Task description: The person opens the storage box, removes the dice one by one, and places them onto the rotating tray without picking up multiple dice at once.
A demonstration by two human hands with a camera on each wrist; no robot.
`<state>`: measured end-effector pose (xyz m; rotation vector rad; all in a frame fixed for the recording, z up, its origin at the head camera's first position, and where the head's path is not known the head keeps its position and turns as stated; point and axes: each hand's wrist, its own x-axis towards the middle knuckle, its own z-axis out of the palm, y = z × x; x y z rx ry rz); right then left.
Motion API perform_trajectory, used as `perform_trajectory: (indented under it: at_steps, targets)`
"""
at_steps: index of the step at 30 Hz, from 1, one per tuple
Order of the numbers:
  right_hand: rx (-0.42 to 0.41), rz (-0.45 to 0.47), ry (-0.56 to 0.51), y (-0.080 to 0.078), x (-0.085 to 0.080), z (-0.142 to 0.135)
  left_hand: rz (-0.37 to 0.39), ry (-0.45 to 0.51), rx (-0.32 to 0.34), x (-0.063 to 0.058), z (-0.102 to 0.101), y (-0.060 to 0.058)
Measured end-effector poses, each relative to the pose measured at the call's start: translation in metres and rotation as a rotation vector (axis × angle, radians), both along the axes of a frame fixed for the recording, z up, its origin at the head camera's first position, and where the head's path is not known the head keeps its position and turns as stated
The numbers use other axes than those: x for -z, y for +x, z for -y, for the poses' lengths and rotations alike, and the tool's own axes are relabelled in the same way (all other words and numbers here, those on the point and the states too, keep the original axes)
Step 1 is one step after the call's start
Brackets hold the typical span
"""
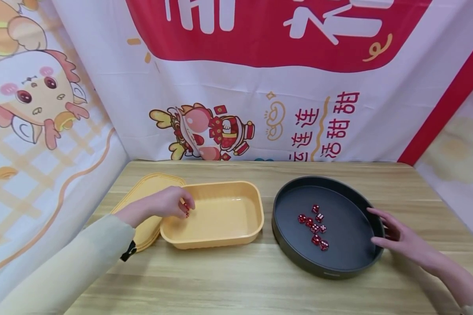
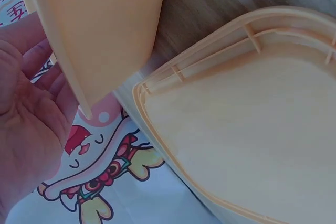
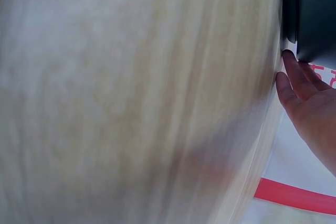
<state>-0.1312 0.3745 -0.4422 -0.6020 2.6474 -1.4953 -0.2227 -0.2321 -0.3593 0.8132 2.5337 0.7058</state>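
Note:
My left hand point(image 1: 171, 202) reaches over the near-left part of a yellow plastic container point(image 1: 220, 239), pinching red dice point(image 1: 187, 211) at its fingertips. The dice are hidden in the left wrist view, where the left hand point(image 2: 32, 98) shows beside the container's wall point(image 2: 105, 30). At the right, a round black pan point(image 1: 340, 258) holds several red dice with white dots point(image 1: 315, 228). My right hand point(image 1: 406, 240) rests on the pan's right rim, thumb and forefinger spread across it; the right wrist view shows the right hand's point(image 3: 312, 103) fairly straight fingers against the outer wall.
A yellow lid point(image 1: 146, 229) lies left of the container, partly under my left forearm. Everything stands on a wood-grain table point(image 1: 228, 280). Printed cloth point(image 1: 260, 109) hangs behind the table's back edge, and more cloth point(image 1: 35, 153) borders the left side.

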Motion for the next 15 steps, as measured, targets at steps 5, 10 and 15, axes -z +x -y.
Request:
perform_trajectory:
  at_steps: [5, 10, 15]
  targets:
    - [0.001, 0.005, 0.003, 0.000, -0.001, 0.000, -0.043, -0.053, 0.014, -0.001, -0.005, 0.001]
    - [0.002, 0.007, 0.006, 0.000, -0.001, 0.000, 0.014, -0.017, 0.017, 0.001, -0.008, 0.003]
    - [-0.001, 0.002, -0.001, 0.000, 0.000, 0.000, 0.059, -0.028, 0.037, 0.002, -0.011, 0.005]
